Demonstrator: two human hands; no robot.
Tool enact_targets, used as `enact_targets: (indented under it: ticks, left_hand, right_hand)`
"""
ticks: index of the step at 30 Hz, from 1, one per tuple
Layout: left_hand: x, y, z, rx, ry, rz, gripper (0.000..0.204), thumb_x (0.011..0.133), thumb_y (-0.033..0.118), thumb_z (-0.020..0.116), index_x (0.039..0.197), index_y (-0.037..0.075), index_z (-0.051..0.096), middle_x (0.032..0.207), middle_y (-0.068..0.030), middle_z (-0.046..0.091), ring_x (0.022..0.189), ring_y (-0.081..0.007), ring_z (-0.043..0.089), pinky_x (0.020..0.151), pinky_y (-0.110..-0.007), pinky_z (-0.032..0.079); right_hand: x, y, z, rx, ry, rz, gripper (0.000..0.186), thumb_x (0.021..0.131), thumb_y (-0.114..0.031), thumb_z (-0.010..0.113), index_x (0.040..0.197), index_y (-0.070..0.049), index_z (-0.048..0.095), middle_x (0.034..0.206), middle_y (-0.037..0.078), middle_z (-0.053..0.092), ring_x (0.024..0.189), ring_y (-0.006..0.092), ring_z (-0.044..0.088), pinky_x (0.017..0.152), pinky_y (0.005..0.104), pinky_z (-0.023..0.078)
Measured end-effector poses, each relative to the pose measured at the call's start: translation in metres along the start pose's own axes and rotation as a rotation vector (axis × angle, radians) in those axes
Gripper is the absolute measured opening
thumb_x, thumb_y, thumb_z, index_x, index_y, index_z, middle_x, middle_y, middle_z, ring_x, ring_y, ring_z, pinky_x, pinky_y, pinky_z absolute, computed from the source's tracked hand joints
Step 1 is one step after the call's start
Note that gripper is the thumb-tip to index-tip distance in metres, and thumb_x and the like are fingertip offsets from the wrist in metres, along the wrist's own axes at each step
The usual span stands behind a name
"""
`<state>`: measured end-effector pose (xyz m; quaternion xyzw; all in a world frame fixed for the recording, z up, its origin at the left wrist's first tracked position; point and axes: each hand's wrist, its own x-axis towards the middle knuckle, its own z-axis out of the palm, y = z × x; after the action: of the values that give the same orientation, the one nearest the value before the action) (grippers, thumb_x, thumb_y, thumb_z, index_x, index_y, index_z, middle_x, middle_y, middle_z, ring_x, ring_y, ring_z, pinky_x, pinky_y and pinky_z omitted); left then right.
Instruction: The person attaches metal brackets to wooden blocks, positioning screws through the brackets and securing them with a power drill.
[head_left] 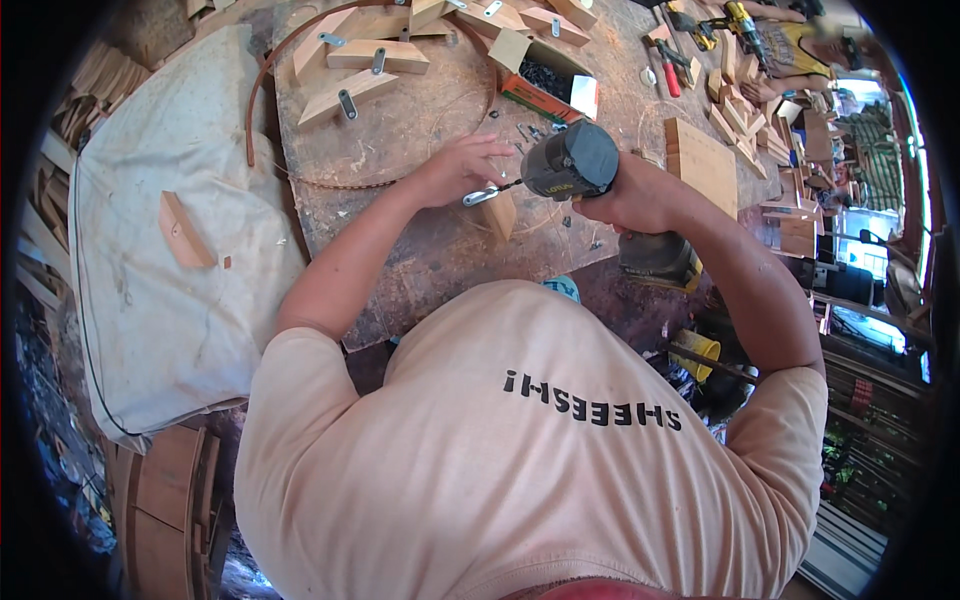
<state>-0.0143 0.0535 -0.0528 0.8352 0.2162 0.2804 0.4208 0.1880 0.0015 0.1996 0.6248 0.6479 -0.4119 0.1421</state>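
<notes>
A cordless drill point(572, 162), black with a yellowish trim, is gripped in my right hand point(622, 195). Its bit points left at a small metal bracket point(480, 196) on an angled wooden block point(500, 215). My left hand point(462, 170) is closed about the far side of that block, fingertips close to the bit; the exact contact is partly hidden. Below my right wrist shows the drill's battery base point(660, 258). Loose dark screws point(535, 132) lie on the workbench point(420, 255) just beyond the drill.
Several angled wooden blocks with metal brackets point(378, 60) lie at the back. An open carton point(545, 80) of dark screws stands beside them. A thick board point(700, 165) rests at right. Another block point(185, 230) sits on a pale cloth point(160, 330). A person point(800, 55) is at far right.
</notes>
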Motion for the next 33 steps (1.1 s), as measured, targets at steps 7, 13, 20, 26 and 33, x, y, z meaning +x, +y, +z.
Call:
enact_targets:
  ticks: [7,13,20,26,33]
  left_hand:
    - [0.002,0.004,-0.003,0.015,-0.011,-0.018,0.036,0.075,-0.005,0.068,0.101,0.020,0.075,0.139,-0.0049,0.054,0.138,-0.0289,0.036,0.114,-0.040,0.029]
    - [0.002,0.006,-0.003,-0.002,-0.013,-0.038,0.023,0.080,0.005,0.068,0.098,0.017,0.075,0.140,0.0009,0.053,0.138,-0.0295,0.036,0.114,-0.041,0.028]
    - [0.002,0.003,-0.001,-0.016,0.000,-0.024,0.037,0.073,-0.007,0.068,0.099,0.018,0.075,0.139,-0.0047,0.054,0.138,-0.0292,0.036,0.114,-0.040,0.029]
    - [0.001,0.003,-0.001,-0.011,0.006,-0.032,0.022,0.079,0.005,0.070,0.097,0.018,0.075,0.138,0.0014,0.055,0.138,-0.0294,0.037,0.113,-0.041,0.028]
    - [0.001,-0.002,0.002,-0.020,0.002,-0.036,0.022,0.079,0.006,0.070,0.097,0.018,0.075,0.138,0.0017,0.055,0.137,-0.0292,0.037,0.114,-0.041,0.028]
  right_hand:
    - [0.000,-0.002,-0.002,-0.004,-0.016,0.027,0.036,0.080,-0.028,0.066,0.104,0.000,0.065,0.077,0.011,0.067,0.060,0.0179,0.064,0.058,0.0329,0.054]
    - [0.000,-0.002,-0.002,-0.039,0.006,0.019,0.036,0.080,-0.030,0.065,0.100,0.000,0.065,0.076,0.011,0.067,0.061,0.0191,0.064,0.058,0.0341,0.053]
    - [0.000,-0.002,-0.002,-0.020,-0.001,0.025,0.035,0.080,-0.030,0.065,0.097,0.001,0.065,0.075,0.012,0.066,0.060,0.0202,0.064,0.060,0.0350,0.053]
    - [0.002,0.000,-0.002,-0.052,0.007,-0.002,0.035,0.080,-0.030,0.065,0.097,0.001,0.065,0.074,0.013,0.066,0.060,0.0209,0.064,0.060,0.0356,0.053]
    - [0.002,0.000,-0.001,-0.039,0.013,-0.019,0.035,0.080,-0.030,0.065,0.097,0.001,0.065,0.075,0.014,0.067,0.061,0.0221,0.064,0.061,0.0366,0.053]
